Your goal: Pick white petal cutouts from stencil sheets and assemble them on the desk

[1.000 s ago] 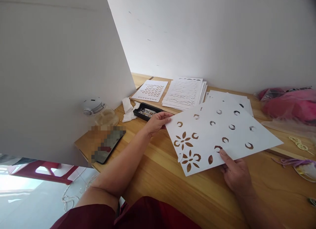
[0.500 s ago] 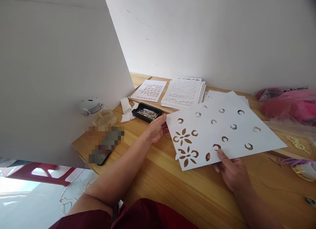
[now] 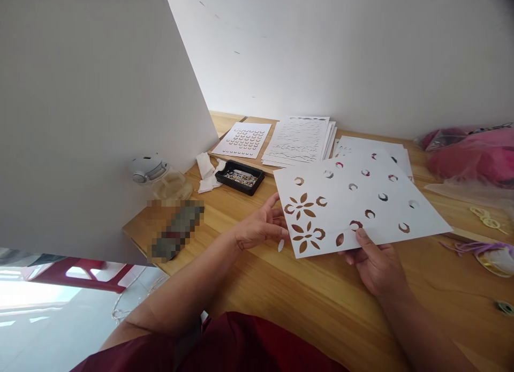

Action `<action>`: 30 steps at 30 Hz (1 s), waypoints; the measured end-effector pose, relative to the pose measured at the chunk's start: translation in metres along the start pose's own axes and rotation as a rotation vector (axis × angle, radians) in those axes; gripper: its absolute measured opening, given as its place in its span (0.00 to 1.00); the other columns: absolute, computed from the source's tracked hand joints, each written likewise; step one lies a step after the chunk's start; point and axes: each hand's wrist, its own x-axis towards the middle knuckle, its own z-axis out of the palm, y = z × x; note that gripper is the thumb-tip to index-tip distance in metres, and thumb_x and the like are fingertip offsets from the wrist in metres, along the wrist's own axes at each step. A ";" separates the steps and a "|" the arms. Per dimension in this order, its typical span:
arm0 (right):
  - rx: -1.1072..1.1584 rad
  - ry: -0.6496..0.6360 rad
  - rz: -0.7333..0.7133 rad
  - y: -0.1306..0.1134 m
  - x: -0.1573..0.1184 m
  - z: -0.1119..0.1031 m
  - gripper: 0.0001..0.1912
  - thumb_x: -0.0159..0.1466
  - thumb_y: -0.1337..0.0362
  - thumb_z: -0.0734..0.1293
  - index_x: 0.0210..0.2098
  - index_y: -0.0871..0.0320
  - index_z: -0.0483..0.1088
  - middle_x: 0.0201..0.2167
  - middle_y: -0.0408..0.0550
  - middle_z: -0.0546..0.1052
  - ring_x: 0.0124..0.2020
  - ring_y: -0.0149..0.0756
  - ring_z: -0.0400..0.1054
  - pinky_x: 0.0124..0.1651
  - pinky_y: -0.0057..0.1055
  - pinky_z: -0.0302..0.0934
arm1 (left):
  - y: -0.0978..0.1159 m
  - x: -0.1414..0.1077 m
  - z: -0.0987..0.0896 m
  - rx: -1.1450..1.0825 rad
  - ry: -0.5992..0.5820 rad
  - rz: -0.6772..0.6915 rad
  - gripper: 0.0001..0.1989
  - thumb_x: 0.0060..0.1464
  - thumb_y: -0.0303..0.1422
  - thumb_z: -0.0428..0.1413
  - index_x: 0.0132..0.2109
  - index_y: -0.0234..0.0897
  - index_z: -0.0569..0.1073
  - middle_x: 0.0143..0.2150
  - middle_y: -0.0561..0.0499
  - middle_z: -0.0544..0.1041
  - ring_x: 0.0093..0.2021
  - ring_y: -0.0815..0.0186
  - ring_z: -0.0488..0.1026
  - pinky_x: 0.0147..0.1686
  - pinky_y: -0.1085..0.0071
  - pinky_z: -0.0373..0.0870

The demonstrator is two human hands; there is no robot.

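Note:
A white sheet [image 3: 361,187] with cut-out petal and crescent shapes is held up over the wooden table [image 3: 249,286]. My right hand [image 3: 377,259] pinches its lower edge, thumb on top and fingers underneath. At the sheet's left edge is my left hand [image 3: 265,225], its fingers apart and some fingertips partly behind the edge. Just below those fingers a small white petal-shaped piece [image 3: 281,245] shows near the sheet's lower left corner; whether it is touched is unclear.
Behind lie a black tray of small beads [image 3: 240,177], a crescent-cut sheet [image 3: 243,140] and a paper stack [image 3: 297,142]. Pink netting [image 3: 474,158] and a purple-corded spool [image 3: 496,259] are right. A glass jar [image 3: 171,184] and pixelated object [image 3: 176,231] stand left.
My left hand has shifted from the sheet's upper left corner down along its left edge, and its fingers have spread. The small white piece now shows apart from the sheet.

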 end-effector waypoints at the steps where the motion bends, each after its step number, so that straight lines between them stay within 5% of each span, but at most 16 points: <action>1: -0.006 -0.001 0.004 0.000 0.000 0.000 0.13 0.58 0.56 0.73 0.38 0.55 0.72 0.26 0.49 0.77 0.22 0.37 0.69 0.16 0.28 0.54 | -0.002 0.000 0.000 0.011 0.006 -0.002 0.49 0.43 0.22 0.66 0.67 0.54 0.52 0.58 0.42 0.71 0.49 0.57 0.74 0.43 0.62 0.73; 5: -0.005 0.008 -0.008 -0.001 0.000 0.001 0.13 0.57 0.56 0.74 0.37 0.56 0.72 0.26 0.48 0.77 0.22 0.37 0.69 0.16 0.28 0.54 | -0.008 0.003 -0.008 0.158 0.058 0.035 0.47 0.44 0.25 0.65 0.67 0.51 0.53 0.51 0.45 0.74 0.44 0.62 0.75 0.43 0.64 0.71; 11: 0.046 0.043 -0.010 -0.004 -0.001 0.005 0.12 0.56 0.59 0.75 0.38 0.54 0.74 0.34 0.46 0.75 0.29 0.38 0.71 0.16 0.27 0.58 | -0.015 -0.006 -0.018 0.794 0.125 0.042 0.18 0.49 0.30 0.61 0.49 0.34 0.75 0.40 0.47 0.75 0.40 0.64 0.72 0.43 0.67 0.69; 16: 0.071 0.077 -0.006 -0.004 -0.001 0.005 0.13 0.54 0.59 0.76 0.38 0.53 0.74 0.36 0.44 0.73 0.30 0.38 0.71 0.16 0.28 0.60 | -0.024 -0.018 -0.007 1.319 0.210 0.091 0.19 0.45 0.35 0.67 0.46 0.39 0.77 0.45 0.47 0.72 0.48 0.58 0.69 0.49 0.63 0.66; 30: 0.137 0.083 -0.018 -0.003 0.000 0.003 0.12 0.55 0.62 0.75 0.38 0.52 0.74 0.36 0.43 0.72 0.31 0.36 0.69 0.18 0.28 0.62 | -0.028 -0.038 -0.011 1.377 0.148 0.144 0.03 0.53 0.28 0.61 0.37 0.38 0.79 0.39 0.49 0.74 0.43 0.64 0.70 0.47 0.69 0.65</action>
